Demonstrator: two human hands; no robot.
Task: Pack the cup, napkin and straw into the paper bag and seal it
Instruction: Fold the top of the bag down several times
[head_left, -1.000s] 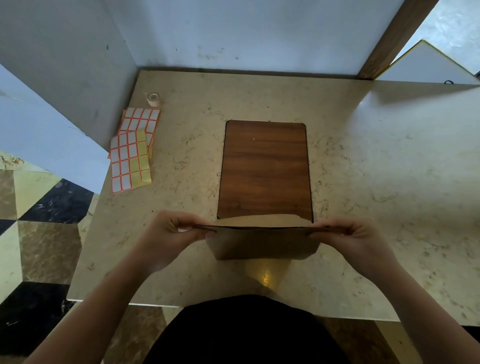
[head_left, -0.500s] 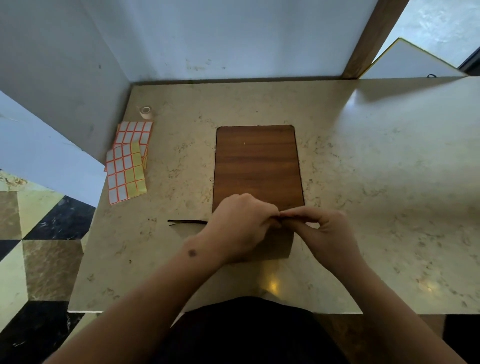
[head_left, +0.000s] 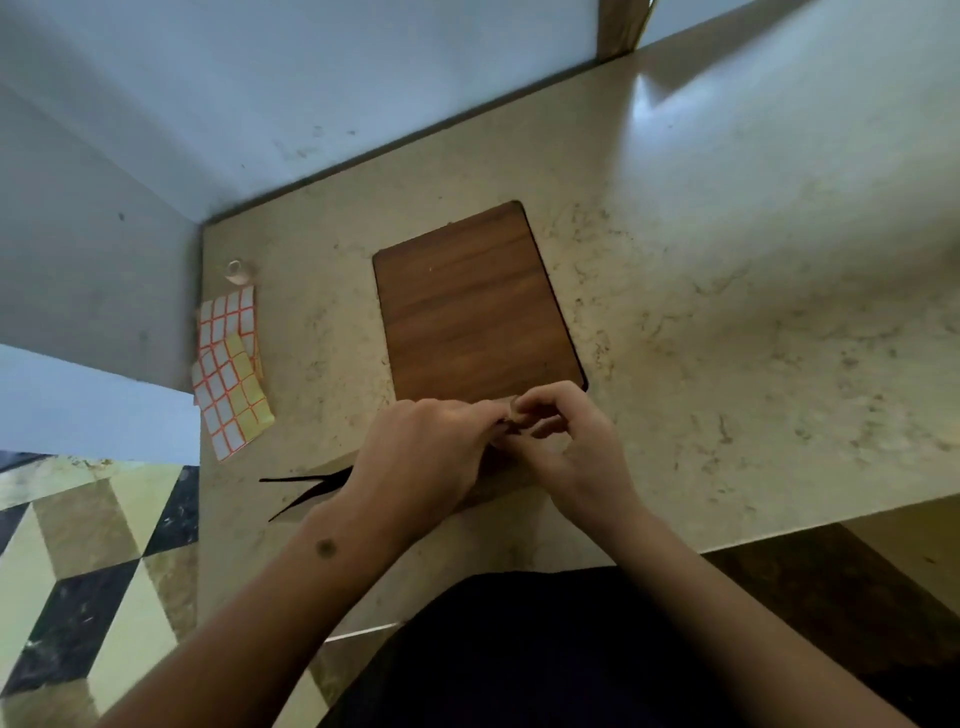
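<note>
The brown paper bag (head_left: 501, 475) lies flat near the table's front edge, mostly hidden under my hands; only a strip shows between my wrists and a dark open fold sticks out at the left. My left hand (head_left: 421, 457) and my right hand (head_left: 571, 441) meet over the bag's top edge, fingertips pinched together on the folded flap. Cup, napkin and straw are not visible.
A dark wooden board (head_left: 472, 306) lies on the beige marble table (head_left: 727, 291) just beyond my hands. Sheets of orange-bordered stickers (head_left: 228, 364) and a small tape roll (head_left: 236, 271) sit at the left edge near the wall. Tiled floor shows at lower left.
My hands moved from the two ends of the bag's flap to its middle and now pinch it together. The camera view has tilted and shifted left.
</note>
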